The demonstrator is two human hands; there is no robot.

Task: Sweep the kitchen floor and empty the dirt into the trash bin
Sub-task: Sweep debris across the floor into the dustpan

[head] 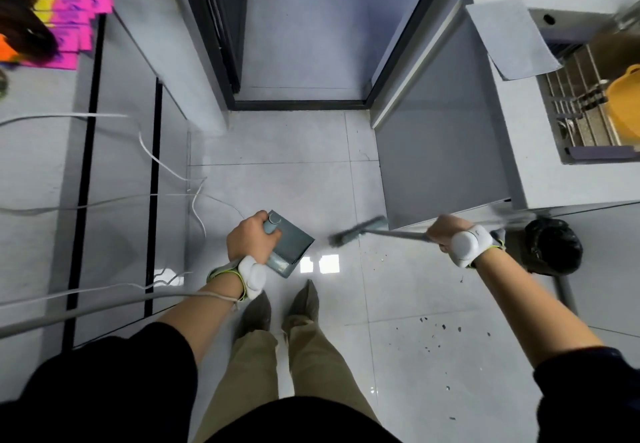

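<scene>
Grey-green dustpan (291, 245), flat and square, gripped by its stubby handle in the left hand (250, 238), low over the floor (277, 183) just ahead of the shoes (304, 300). Broom (360, 233) with blurred grey bristle head near the dustpan's right edge, apart from it; thin metal shaft clasped in the right hand (446, 235). Dark dirt specks (440, 335) scattered over glossy pale-grey tiles. Trash bin (552, 245), lined with a black bag, just right of the right hand. Dark-framed doorway (301, 103) ahead; tabletop (519, 152) with sink rack (581, 113) at right; white cables (156, 155) at left.
</scene>
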